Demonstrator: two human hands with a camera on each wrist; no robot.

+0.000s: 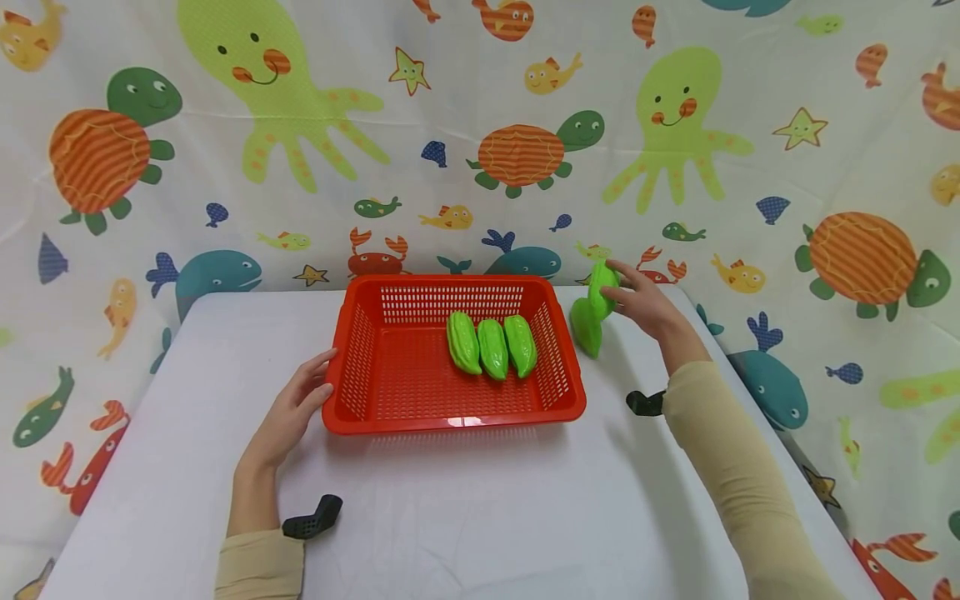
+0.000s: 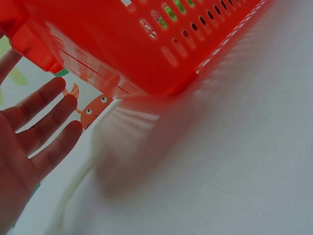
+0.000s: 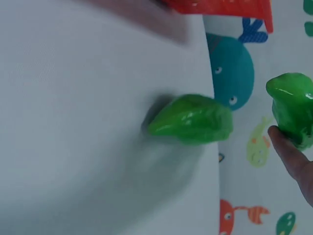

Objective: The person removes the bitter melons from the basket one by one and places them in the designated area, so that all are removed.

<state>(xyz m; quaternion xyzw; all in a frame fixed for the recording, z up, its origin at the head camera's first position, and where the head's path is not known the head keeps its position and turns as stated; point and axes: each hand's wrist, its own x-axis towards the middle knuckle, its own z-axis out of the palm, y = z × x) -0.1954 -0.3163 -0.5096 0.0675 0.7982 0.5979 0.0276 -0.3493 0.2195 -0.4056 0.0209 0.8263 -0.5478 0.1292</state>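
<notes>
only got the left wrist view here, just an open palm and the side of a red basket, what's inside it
Observer: Three green gourds lie side by side in the red basket, toward its right half.
Operator: and the other hand
Observer: The right hand holds a fourth green gourd lifted above the table, right of the basket.
Operator: any more outside
Observer: One more gourd lies on the table just below the held one.

Staged demo setup, white table [image 1: 450,517], sea-animal cloth backdrop [image 1: 300,125]
</notes>
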